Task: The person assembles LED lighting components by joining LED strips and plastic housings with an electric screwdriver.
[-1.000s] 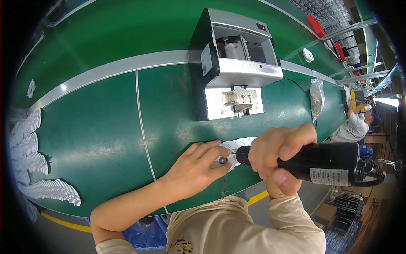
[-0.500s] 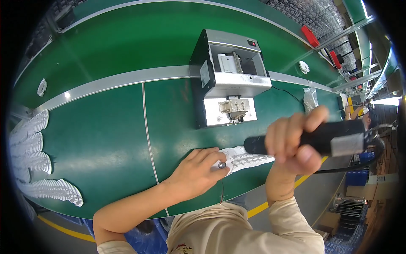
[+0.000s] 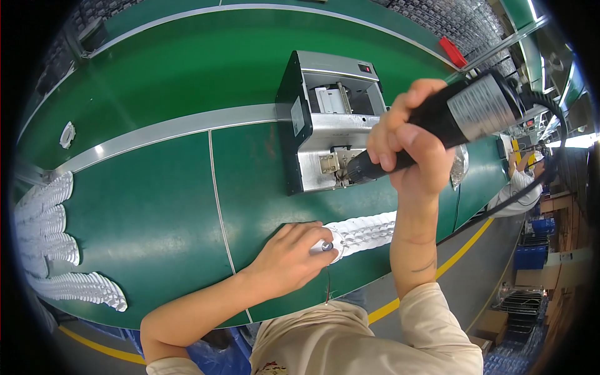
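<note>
In my right hand (image 3: pixel 412 134) is a black electric screwdriver (image 3: pixel 447 115) with a silver label and a cable at its back end. Its tip meets the pick-up block on the front of a silver and black screw feeder (image 3: pixel 340 122); whether a screw sits on the bit is hidden. My left hand (image 3: pixel 290 253) rests on the green bench, fingers closed around a white plastic part (image 3: pixel 338 242) with a small round metallic piece in its middle. From that part a row of nested white parts (image 3: pixel 369 231) stretches right, partly passing behind my right forearm.
Several rows of stacked white parts (image 3: pixel 53 215) lie at the bench's left end. A single white piece (image 3: pixel 67 134) lies on the far left surface. A clear plastic bag (image 3: pixel 460 165) is right of the feeder. A red tray (image 3: pixel 452 52) stands at the back right. Another person (image 3: pixel 522 187) is at far right.
My right hand has carried the screwdriver up and away from above the white parts, bringing its tip to the screw feeder. My left hand stays on the white part.
</note>
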Action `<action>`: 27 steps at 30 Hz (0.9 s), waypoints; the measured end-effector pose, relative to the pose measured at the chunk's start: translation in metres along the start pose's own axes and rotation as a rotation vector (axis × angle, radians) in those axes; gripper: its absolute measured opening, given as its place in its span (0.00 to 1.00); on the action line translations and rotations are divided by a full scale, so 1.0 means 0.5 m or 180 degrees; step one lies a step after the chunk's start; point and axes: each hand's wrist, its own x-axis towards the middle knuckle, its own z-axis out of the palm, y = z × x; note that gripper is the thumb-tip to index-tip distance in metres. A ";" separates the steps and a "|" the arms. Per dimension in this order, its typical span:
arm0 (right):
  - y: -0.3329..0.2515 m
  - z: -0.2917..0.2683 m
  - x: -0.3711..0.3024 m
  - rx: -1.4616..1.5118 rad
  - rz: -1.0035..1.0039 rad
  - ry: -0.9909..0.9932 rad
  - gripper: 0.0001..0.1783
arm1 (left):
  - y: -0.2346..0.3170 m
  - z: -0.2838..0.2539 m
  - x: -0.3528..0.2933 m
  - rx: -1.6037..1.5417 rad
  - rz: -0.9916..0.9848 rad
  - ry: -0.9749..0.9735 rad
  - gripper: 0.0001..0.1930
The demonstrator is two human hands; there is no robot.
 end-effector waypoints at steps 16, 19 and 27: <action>-0.038 -0.016 -0.160 0.1247 0.0269 -0.0656 0.20 | -0.010 0.013 -0.018 0.0083 -0.0038 0.0232 0.12; -0.028 -0.016 -0.174 0.1230 0.0400 -0.0587 0.19 | -0.010 0.018 -0.018 0.0039 -0.0073 0.0276 0.10; -0.015 -0.017 -0.186 0.1086 0.0411 -0.0515 0.19 | -0.011 0.019 -0.016 0.0006 -0.0103 0.0222 0.11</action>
